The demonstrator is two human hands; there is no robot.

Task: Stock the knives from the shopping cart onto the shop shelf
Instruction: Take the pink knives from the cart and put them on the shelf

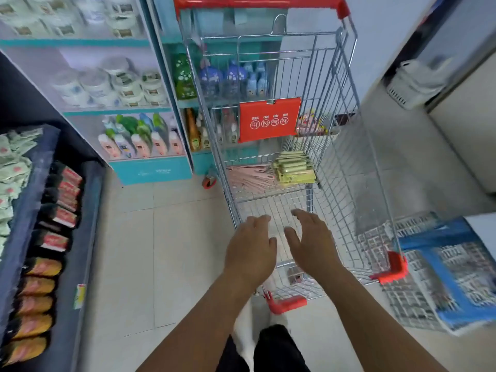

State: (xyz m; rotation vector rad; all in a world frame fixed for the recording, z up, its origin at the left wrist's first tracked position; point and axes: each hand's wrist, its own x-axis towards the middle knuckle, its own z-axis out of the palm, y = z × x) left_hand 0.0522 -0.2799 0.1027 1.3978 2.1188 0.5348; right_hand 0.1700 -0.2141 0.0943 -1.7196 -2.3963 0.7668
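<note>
Both sets of fingers (261, 220) are spread and relaxed, holding nothing. The left hand (252, 248) and right hand (312, 242) hover side by side over the near end of the shopping cart (346, 146), above bare wire floor. The knives (294, 167), a stack of yellow-green packs, lie at the far end of the basket, against its right side, with flat pink packs (249, 175) beside them toward the left. That looks a long reach from here, so leaning in seems wise. Best to take the stack from both sides, squeeze it level, and lift clear of the wire before turning to the shelf (150, 163) on the left.
</note>
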